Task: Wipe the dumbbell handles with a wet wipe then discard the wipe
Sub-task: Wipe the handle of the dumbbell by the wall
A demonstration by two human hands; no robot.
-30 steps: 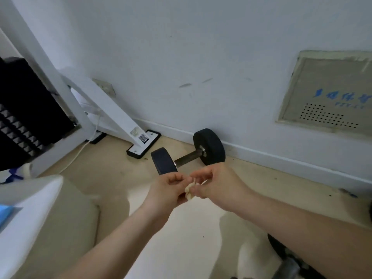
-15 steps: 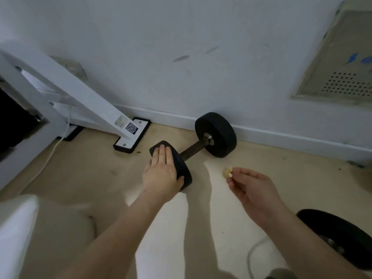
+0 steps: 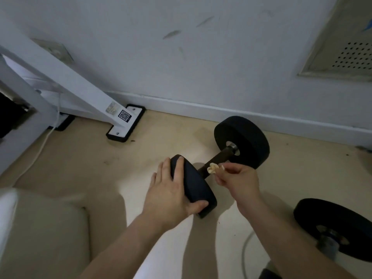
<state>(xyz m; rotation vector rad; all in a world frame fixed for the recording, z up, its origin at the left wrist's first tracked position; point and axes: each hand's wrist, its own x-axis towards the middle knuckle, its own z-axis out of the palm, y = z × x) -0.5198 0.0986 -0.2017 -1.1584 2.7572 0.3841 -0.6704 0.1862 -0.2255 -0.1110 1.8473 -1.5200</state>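
Black dumbbell end [image 3: 198, 187] gripped by the left hand [image 3: 171, 191], thumb round it; right hand [image 3: 239, 178] pinches a crumpled wipe [image 3: 212, 168].

Beige floor [image 3: 90, 168], scuffed and specked with dirt towards the skirting [image 3: 201, 109]. On it, near the skirting, a black dumbbell [image 3: 241, 141], set at an angle. A second dumbbell [image 3: 338, 224] at the right, well apart, partly out of view. At the left, a white frame's [image 3: 60, 77] black-edged foot [image 3: 125, 129], with a white cable [image 3: 40, 150] trailing near it. Another pale cord [image 3: 244, 256] by the bottom edge.
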